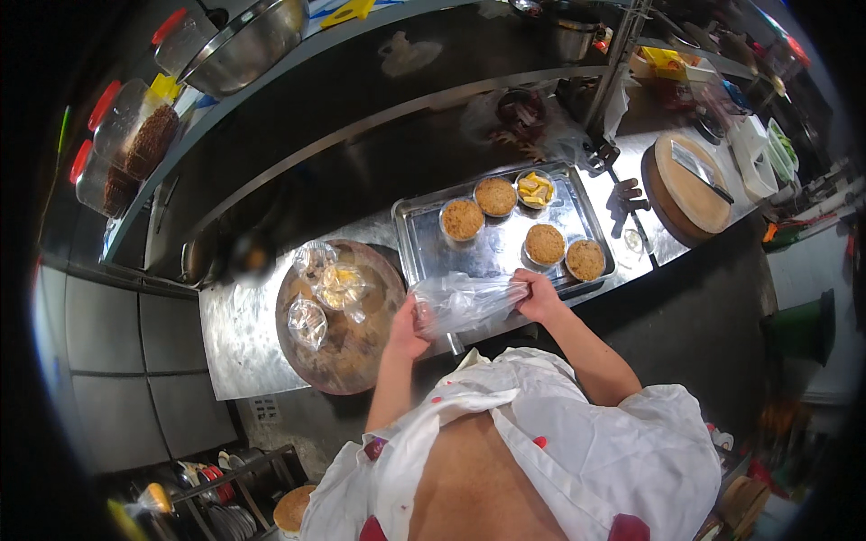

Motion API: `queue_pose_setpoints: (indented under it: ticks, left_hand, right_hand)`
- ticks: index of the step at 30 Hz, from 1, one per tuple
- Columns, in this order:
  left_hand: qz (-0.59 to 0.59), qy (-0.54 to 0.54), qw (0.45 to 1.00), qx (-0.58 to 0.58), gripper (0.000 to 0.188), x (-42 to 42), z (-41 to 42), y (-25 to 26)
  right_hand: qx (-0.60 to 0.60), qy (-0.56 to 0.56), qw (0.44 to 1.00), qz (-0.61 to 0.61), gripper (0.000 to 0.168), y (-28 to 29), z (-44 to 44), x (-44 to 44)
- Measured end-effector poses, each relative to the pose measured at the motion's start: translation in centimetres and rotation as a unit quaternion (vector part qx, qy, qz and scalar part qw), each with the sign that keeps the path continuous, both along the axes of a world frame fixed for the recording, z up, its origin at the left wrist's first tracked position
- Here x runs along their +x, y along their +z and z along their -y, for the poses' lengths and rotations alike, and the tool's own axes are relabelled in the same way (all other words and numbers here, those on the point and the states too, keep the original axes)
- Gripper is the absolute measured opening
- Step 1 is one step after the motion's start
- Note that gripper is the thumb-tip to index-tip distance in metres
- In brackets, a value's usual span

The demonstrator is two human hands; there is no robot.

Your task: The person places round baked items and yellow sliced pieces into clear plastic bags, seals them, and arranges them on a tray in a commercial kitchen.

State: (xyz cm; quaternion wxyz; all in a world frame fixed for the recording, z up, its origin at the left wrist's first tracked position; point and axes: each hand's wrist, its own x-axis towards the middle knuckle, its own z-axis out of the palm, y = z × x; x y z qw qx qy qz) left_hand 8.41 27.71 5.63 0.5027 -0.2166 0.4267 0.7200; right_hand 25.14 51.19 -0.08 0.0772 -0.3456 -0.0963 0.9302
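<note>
A sheet of clear plastic film is stretched between my two hands above the front edge of a metal tray. My left hand grips its left end, and my right hand pinches the right end. Inside the tray stand several round clear bowls heaped with brown crumbly food, plus one bowl of yellow pieces. To the left, a round wooden chopping block bears plastic-wrapped bowls, among them a yellow one and a brownish one.
A second round chopping block at right carries a cleaver. Above the counter runs a shelf with a steel bowl and red-lidded jars. White containers stand at far right. A rack with dishes is at lower left.
</note>
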Motion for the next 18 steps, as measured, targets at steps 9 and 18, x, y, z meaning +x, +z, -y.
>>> queue_pose_setpoints:
  ticks: [9,18]
  left_hand:
    - [-0.066,0.022,0.945,0.320,0.058,0.0,1.8,4.2]
    - [-0.043,-0.008,0.783,0.621,0.097,1.4,-1.4,3.8]
  right_hand:
    - [0.205,0.354,0.885,-0.224,0.026,8.8,-1.7,-0.5]
    - [0.021,0.142,0.961,-0.235,0.018,10.6,-1.9,-3.0]
